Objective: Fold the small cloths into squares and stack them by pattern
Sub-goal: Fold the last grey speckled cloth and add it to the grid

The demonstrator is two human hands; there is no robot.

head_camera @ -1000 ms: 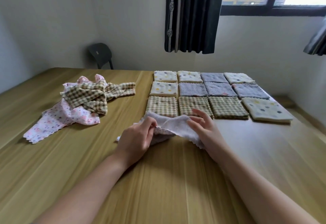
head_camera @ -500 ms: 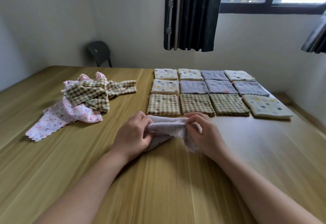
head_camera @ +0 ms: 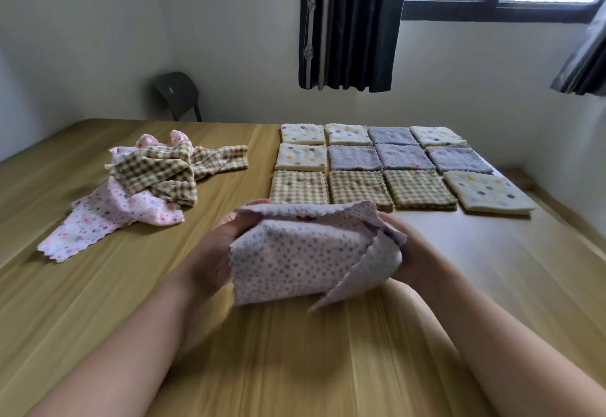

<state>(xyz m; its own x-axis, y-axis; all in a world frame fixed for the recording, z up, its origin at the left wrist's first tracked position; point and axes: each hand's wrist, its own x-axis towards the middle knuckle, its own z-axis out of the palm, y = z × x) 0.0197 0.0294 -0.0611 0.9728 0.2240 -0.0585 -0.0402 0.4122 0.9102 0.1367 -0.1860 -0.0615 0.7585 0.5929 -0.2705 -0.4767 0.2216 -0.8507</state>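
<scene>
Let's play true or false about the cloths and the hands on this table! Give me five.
1. Both hands, left hand and right hand, hold the lilac dotted cloth. True.
2. That cloth lies flat on the wooden table. False: it is lifted and partly folded.
3. The unfolded pile holds checked and pink cloths. True.
4. The folded squares sit left of the pile. False: they sit to its right.
5. Three checked squares fill the nearest row. False: a dotted cream square ends it.
</scene>
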